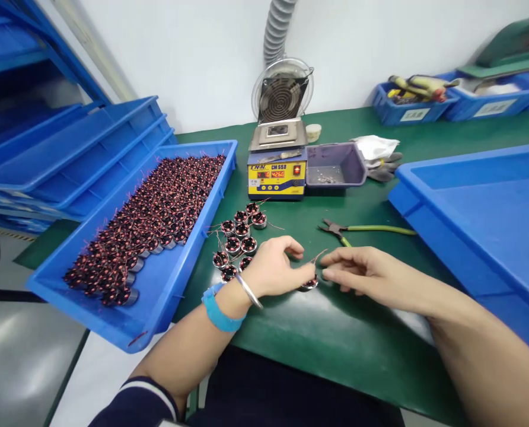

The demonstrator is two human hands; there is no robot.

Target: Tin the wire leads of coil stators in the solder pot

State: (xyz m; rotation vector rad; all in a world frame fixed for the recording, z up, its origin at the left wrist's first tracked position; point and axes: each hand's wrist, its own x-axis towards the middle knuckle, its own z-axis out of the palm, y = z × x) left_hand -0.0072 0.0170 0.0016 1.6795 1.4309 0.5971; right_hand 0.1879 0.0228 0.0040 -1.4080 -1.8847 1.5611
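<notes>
In front of me on the green bench is a small round wound motor stator (310, 284) with a black top, a metal rim and thin copper wires sticking up. My left hand (276, 267) holds it from the left, the thumb at its top edge and the index finger raised apart; the other fingers are partly hidden. Just to its right is my right hand (362, 270), thumb and index finger slightly apart beside the wire ends. Left of my left hand, a group of similar stators (241, 230) stands on the bench. Behind my right hand lie green-handled cutting pliers (335, 229).
A blue tray (188, 249) full of stators stands left, another blue tray (473, 207) right. A solder pot (277, 172) with a lit display sits at the back under a duct, beside a purple bin (335, 163). Small blue bins (413, 112) line the back right.
</notes>
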